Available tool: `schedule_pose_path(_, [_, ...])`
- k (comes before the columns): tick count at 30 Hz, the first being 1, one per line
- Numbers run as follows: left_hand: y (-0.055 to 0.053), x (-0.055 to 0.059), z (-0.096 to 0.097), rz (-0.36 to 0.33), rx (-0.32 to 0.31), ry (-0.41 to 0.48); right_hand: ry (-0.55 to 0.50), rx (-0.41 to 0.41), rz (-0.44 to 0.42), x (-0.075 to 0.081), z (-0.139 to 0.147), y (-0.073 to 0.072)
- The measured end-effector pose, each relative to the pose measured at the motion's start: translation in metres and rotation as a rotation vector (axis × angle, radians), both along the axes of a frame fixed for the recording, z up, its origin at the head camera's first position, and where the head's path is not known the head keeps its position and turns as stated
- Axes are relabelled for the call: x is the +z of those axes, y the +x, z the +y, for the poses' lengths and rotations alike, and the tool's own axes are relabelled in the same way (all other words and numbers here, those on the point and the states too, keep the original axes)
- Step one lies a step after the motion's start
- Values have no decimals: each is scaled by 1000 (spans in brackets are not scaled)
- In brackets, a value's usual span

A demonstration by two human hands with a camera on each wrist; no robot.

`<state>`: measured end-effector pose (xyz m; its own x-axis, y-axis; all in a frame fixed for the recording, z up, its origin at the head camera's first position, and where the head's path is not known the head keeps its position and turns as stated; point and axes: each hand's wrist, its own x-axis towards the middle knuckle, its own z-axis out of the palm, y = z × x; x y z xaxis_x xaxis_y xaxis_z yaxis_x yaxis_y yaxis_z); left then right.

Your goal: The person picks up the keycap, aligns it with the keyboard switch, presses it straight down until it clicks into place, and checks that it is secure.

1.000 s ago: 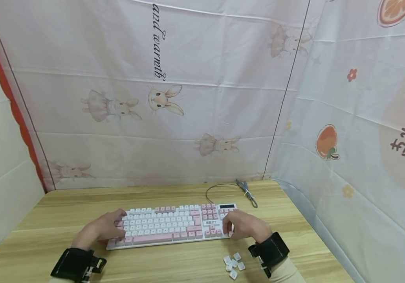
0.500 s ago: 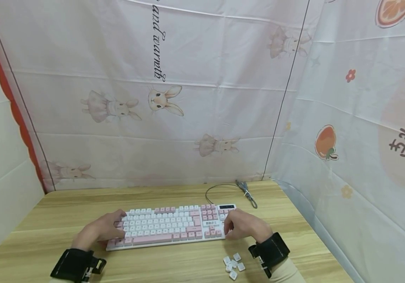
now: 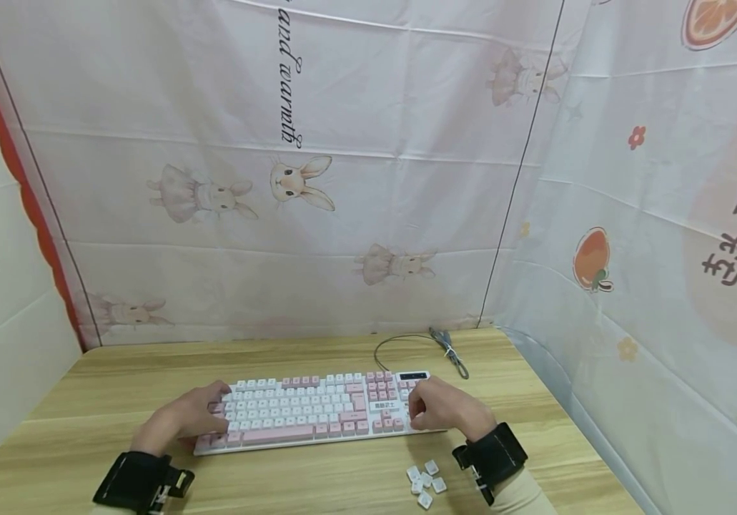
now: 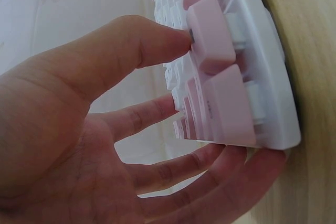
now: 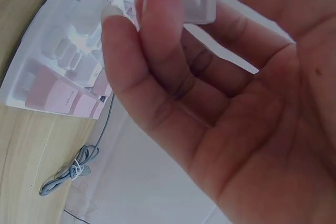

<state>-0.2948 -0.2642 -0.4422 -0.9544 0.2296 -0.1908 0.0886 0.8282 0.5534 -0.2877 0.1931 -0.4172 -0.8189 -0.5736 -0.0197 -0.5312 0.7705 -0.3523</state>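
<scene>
A pink-and-white keyboard (image 3: pixel 297 409) lies on the table. My left hand (image 3: pixel 186 415) steadies its left end; in the left wrist view the thumb (image 4: pixel 157 45) presses on a pink key (image 4: pixel 212 35) while other fingers (image 4: pixel 252 177) reach along the keyboard's side edge. My right hand (image 3: pixel 448 409) is over the number pad, fingers bent. Between its fingertips, the right wrist view shows a pinched translucent white keycap (image 5: pixel 202 4), partly covered by a finger. Nearby on the keyboard, bare white switch housings (image 5: pixel 63 51) show without caps.
Several loose white keycaps (image 3: pixel 426 480) lie in a small cluster on the wooden table (image 3: pixel 317 479), in front of the right hand. Behind the keyboard, a grey cable (image 3: pixel 450 349) is bundled with a white tie. A printed curtain (image 3: pixel 342 214) hangs beyond the table.
My right hand has turned and drawn slightly right; a white keycap visible at its fingertips a second ago is now hidden in the head view. The left hand and keyboard have not moved.
</scene>
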Motion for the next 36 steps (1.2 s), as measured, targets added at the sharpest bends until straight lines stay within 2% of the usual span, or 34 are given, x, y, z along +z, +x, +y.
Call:
schedule_pose_path(10, [0,2,0,6,-8,-16,4,0,-8,1,1,1])
schedule_pose_path(18, [1,3,1,-8,-2,-9,-31,-9,35,2,3,-1])
schedule_pose_path(23, [1,4,1,5,-20,-31,-41,-27,71,4,5,1])
schedule_pose_path(36, [0,3,1,6,-15,-34,-25,-64,113,4,4,-1])
